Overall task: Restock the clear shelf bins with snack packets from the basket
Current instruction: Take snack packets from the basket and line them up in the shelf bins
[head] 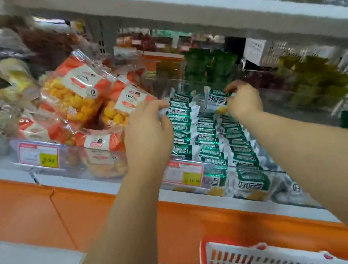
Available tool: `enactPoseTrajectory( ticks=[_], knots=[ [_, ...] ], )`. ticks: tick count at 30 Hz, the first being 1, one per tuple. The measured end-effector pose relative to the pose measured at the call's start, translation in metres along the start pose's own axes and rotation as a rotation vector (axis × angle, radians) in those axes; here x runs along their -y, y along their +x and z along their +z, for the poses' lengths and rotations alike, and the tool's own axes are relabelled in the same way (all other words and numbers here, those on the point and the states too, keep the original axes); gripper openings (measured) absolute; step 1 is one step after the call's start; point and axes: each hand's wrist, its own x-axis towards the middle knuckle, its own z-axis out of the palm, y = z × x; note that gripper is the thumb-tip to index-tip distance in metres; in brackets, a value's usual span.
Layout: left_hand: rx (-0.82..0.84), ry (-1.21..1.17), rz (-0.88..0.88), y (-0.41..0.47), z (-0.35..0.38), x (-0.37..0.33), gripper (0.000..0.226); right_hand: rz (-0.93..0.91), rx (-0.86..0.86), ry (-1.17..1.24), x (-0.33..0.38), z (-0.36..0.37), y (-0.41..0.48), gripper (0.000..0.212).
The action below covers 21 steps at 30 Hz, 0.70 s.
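Light: bright, even; dimmer beneath the upper shelf (197, 11).
Glare: sheen on the green packets (181, 128) and the clear bin (250, 166).
Blur: motion smear, heaviest at left and top.
Distortion: shelf lines bow toward the edges.

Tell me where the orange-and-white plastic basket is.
Head view, bottom edge, right of centre: the orange-and-white plastic basket sits just below the orange shelf front.

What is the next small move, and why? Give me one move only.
Probably lower the green-and-white packet into the back of the row beneath it and let go. The right hand pinches it upright just above the packed rows in the clear bin, while the left hand touches the left row's rear end.
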Motion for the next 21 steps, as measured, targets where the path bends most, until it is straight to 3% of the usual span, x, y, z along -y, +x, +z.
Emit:
enactPoseTrajectory(
  ticks=[4, 8, 13, 18, 21],
  knots=[
    [-0.035, 0.014, 0.015, -0.005, 0.009, 0.011, 0.023, -0.041, 0.066, -0.075, 0.0, 0.028, 0.027, 0.041],
    [-0.049, 0.028, 0.04, -0.006, 0.01, 0.012, 0.021, -0.064, 0.05, -0.11, 0.002, 0.048, 0.036, 0.037],
    [-0.055, 0.048, 0.035, -0.009, 0.012, 0.012, 0.021, -0.339, -0.132, -0.441, -0.018, 0.06, 0.029, 0.039],
    [-0.061, 0.071, 0.058, -0.01, 0.014, 0.014, 0.021, -0.45, 0.213, -0.364, -0.01, 0.068, 0.023, 0.074],
    [-0.064, 0.082, 0.066, -0.011, 0.014, 0.014, 0.021, -0.547, 0.348, -0.35, -0.002, 0.068, 0.025, 0.077]
  ],
)
